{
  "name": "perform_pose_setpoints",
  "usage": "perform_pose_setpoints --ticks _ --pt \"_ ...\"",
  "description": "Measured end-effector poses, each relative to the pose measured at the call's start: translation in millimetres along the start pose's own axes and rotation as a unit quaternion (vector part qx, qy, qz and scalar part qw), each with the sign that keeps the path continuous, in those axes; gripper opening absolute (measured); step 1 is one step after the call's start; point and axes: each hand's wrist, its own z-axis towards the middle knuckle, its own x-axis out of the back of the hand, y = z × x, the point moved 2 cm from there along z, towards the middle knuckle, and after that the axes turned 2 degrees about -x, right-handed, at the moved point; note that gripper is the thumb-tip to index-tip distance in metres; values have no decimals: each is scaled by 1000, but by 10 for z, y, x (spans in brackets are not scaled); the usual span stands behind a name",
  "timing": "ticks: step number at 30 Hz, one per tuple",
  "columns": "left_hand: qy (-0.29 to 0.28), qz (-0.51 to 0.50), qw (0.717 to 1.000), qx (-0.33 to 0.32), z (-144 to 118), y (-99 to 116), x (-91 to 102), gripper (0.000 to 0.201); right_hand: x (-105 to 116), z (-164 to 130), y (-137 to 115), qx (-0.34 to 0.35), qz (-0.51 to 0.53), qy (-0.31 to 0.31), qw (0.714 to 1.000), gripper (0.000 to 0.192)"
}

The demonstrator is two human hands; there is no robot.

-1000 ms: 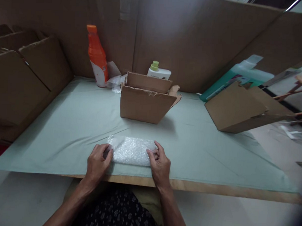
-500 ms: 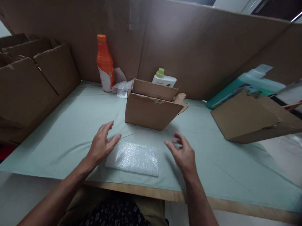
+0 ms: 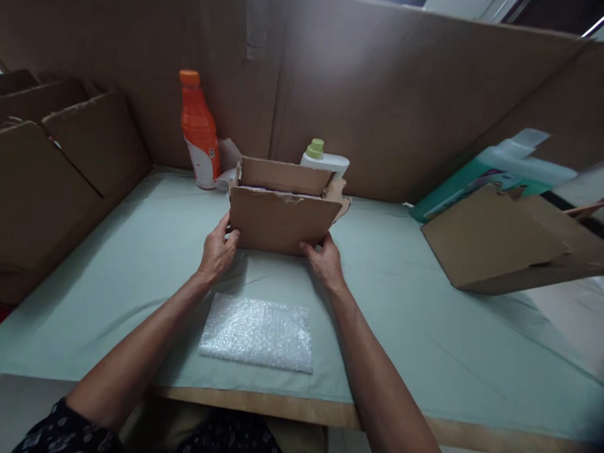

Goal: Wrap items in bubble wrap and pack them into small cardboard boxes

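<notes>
- Head view: both hands have left the flat white bubble-wrap pad (image 3: 257, 333) and moved up to the small open brown cardboard box (image 3: 281, 212).
- Left hand (image 3: 217, 253) grips the box's near left corner; right hand (image 3: 325, 259) grips its near right corner.
- The pad now lies free between the forearms.
- Beyond the fingers stand a tall orange plastic bottle (image 3: 198, 132) and a white bottle with a green cap (image 3: 323, 159). Nothing blocks the hands.

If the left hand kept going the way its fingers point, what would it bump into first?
The left hand already touches the box, so it would push that first. Beyond it, probably the orange bottle, though depth is unclear.
</notes>
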Motion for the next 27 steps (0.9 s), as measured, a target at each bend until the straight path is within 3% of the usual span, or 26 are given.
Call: perform_pose_setpoints --ticks 3,5,7,9,12,14,17,21,24,27 --pt "3 19 1000 7 -82 0 69 59 105 -65 -67 -4 -4 -3 1000 65" --pt "8 65 998 -9 -322 26 162 66 273 -294 -134 -1 -18 14 1000 68" --pt "-9 132 989 -73 -717 92 255 66 422 -687 -239 38 -56 41 997 62" --pt "-62 192 964 -176 -1193 176 287 56 437 -1173 -385 126 -108 38 985 44" --pt "-148 272 917 -251 -1796 199 218 54 143 -1842 -552 249 -167 -93 949 43" --pt "-181 336 887 -260 -2015 116 172 55 -90 -2132 -549 282 -223 -172 917 50" --pt "-188 417 858 -234 -2110 -87 270 61 -164 -2327 -396 289 -299 -198 888 57" --pt "-177 446 856 -193 -2143 -248 631 72 223 -2409 -209 282 -335 -178 881 68" --pt "-162 430 868 -189 -2196 -185 777 74 498 -2453 -233 287 -328 -153 887 66" --pt "-174 394 875 -219 -2193 -41 723 69 544 -2436 -324 308 -325 -160 880 59"
